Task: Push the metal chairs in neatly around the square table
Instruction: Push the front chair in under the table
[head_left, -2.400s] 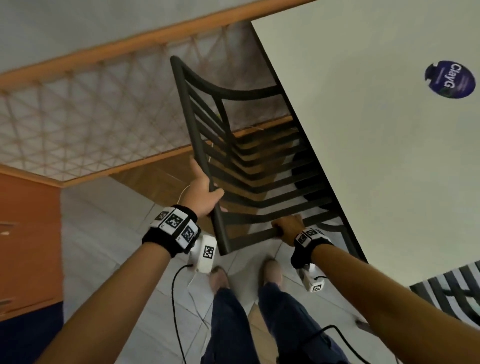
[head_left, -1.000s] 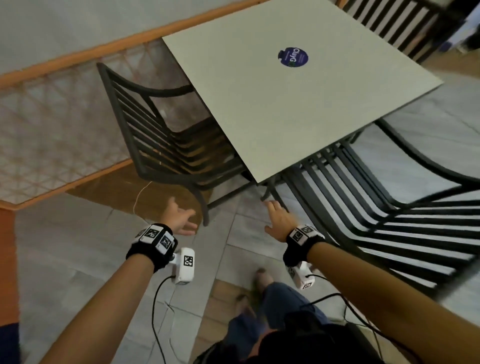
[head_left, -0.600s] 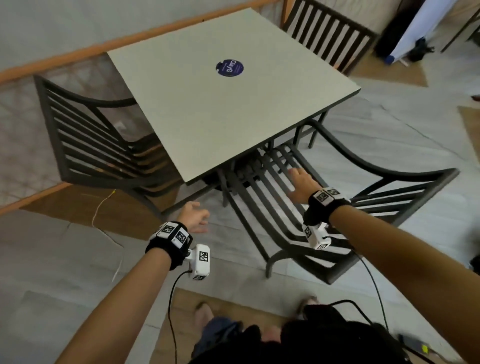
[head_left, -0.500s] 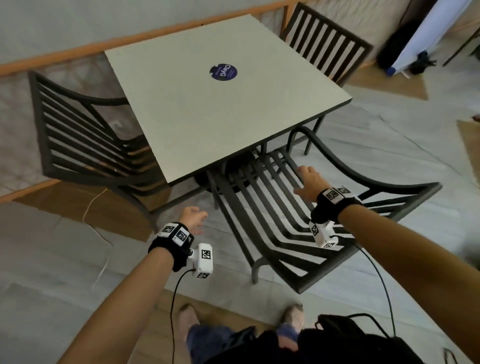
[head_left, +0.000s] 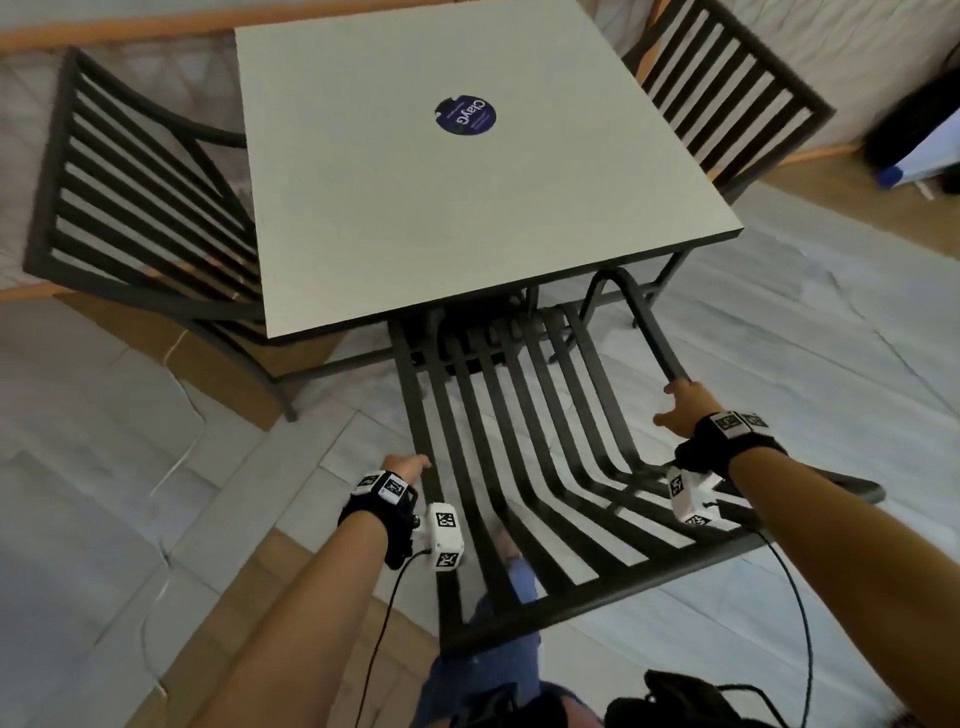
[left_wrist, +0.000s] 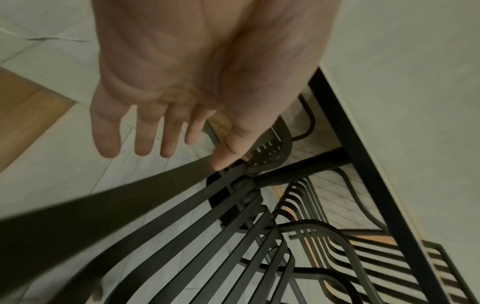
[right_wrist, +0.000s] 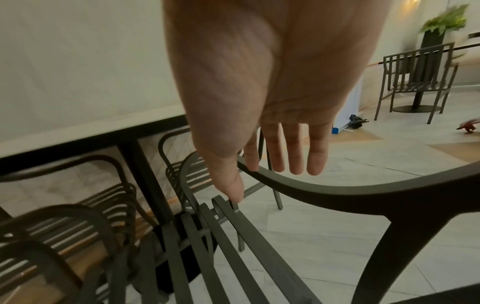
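Observation:
The square table (head_left: 467, 223) has a pale top with a round blue sticker (head_left: 465, 115). A dark slatted metal chair (head_left: 524, 467) stands in front of me, its seat front just under the table's near edge. My left hand (head_left: 410, 463) is open beside the chair's left rail (left_wrist: 145, 191), thumb close to it, fingers (left_wrist: 141, 142) straight. My right hand (head_left: 680, 408) is open over the right armrest (right_wrist: 324, 191), which runs between thumb and fingers (right_wrist: 293, 156). A second chair (head_left: 140, 208) is tucked in at the table's left. A third chair (head_left: 727, 88) stands at the far right side.
Pale tiles with wood-coloured strips cover the floor (head_left: 779, 338). A dark bag and a blue-and-white board (head_left: 914, 156) lie far right. Another table with a chair (right_wrist: 415, 78) and a plant (right_wrist: 444, 20) stand further off. Cables hang from both wrists.
I have come round from the left chair to face the near chair. My right hand went from its seat slats to the right armrest. My left hand rose to the left rail.

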